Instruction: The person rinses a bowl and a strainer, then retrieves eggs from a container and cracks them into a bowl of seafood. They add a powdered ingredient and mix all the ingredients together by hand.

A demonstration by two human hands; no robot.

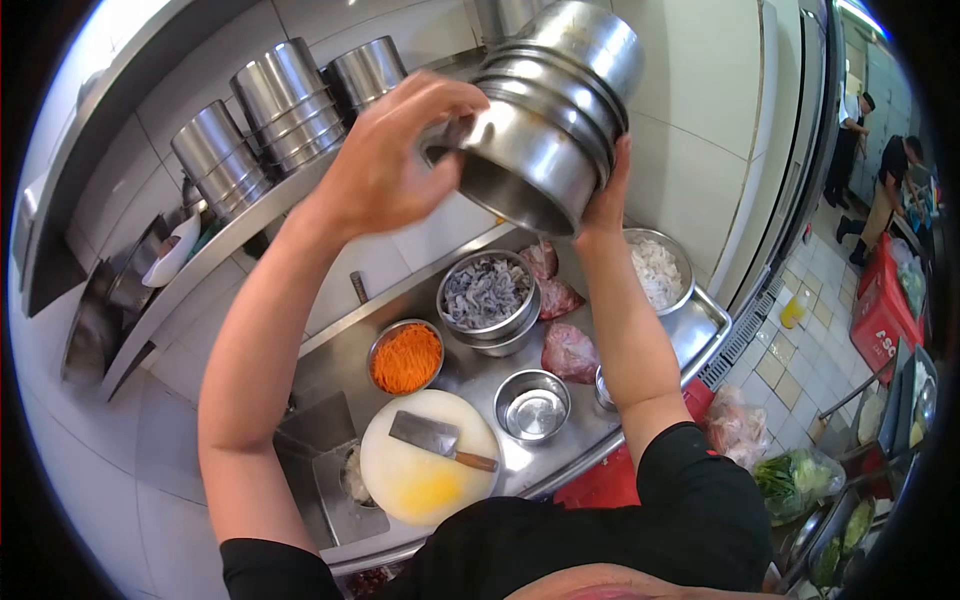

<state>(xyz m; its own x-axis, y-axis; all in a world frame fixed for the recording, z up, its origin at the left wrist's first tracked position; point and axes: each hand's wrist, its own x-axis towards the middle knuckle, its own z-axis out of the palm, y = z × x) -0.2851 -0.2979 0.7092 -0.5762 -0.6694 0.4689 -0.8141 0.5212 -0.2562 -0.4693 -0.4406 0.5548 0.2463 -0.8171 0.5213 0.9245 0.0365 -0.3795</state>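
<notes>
A tilted stack of nested stainless steel pots point(540, 140) is raised above the counter, its lowest mouth facing down and toward me. My left hand point(395, 150) curls at the left rim of the lowest pot, fingers over it and thumb beneath; slight blur softens the grip. On the right side, my right hand point(608, 190) holds the stack, most of its fingers hidden behind the metal. Below are a bowl of grey shrimp-like pieces point(488, 292), a bowl of shredded carrot point(407, 357) and a small steel bowl point(532, 406). A cleaver point(440, 440) lies on a round white cutting board point(430, 400).
Upturned steel pots point(285, 95) line a wall shelf point(225, 245) at left. Wrapped meat point(570, 352) and a bowl of white pieces point(657, 270) sit on the steel counter point(470, 390). A sink point(335, 480) is at lower left. Two people and a red crate point(885, 305) are at far right.
</notes>
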